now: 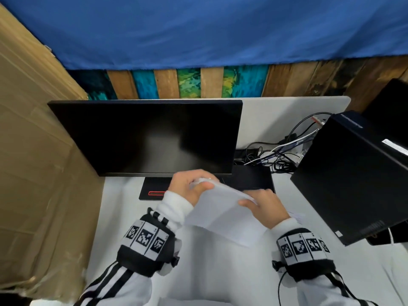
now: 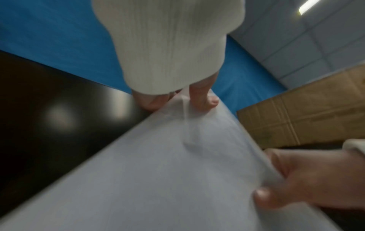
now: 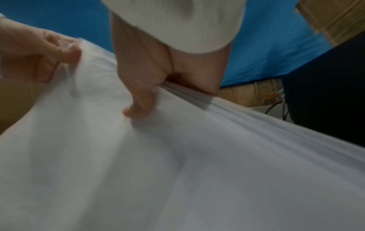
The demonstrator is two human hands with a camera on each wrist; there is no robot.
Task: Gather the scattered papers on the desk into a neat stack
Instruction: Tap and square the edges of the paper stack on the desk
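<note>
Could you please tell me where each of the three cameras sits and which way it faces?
Head: on the head, looking down at both hands, left hand and right hand, gripping the papers before the monitor.
Left wrist: along the left sleeve at the papers; right fingers enter.
Right wrist: along the right thumb; left hand enters.
All share the papers.

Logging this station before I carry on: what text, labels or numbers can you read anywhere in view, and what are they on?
None can be read.
Black computer tower: front lettering and white sticker, too blurred.
Wrist bands: square coded markers, small digits illegible.
Papers: appear blank.
</note>
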